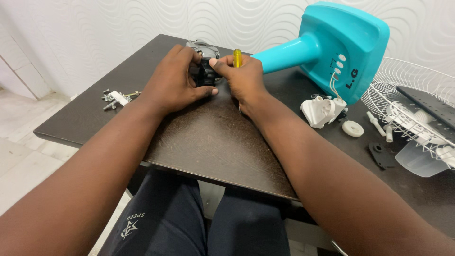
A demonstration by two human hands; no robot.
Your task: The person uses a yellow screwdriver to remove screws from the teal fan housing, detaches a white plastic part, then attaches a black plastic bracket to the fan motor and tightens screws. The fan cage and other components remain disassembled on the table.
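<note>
The person's left hand (173,85) is wrapped around a small dark motor part (204,71), holding it down on the dark table (208,142). The right hand (244,80) is closed around a screwdriver with a yellow handle (237,58), and its thumb presses on the motor part too. The two hands touch each other over the part, so most of it is hidden. The tip of the screwdriver cannot be seen.

The tool could slip. The left fingers sit right next to where it points, so a slip might poke them. If the left hand lets go a little, the part could turn or slide on the smooth table.

Just past the right hand lies a blue fan stand (332,47), lying on its side. A bump from the right arm could push it. Further out on that side sit white plastic pieces (324,111) and a wire fan guard (412,104). Out past the left hand is a little pile of screws (116,97), near the table's edge. A knock could send them rolling to the floor.
</note>
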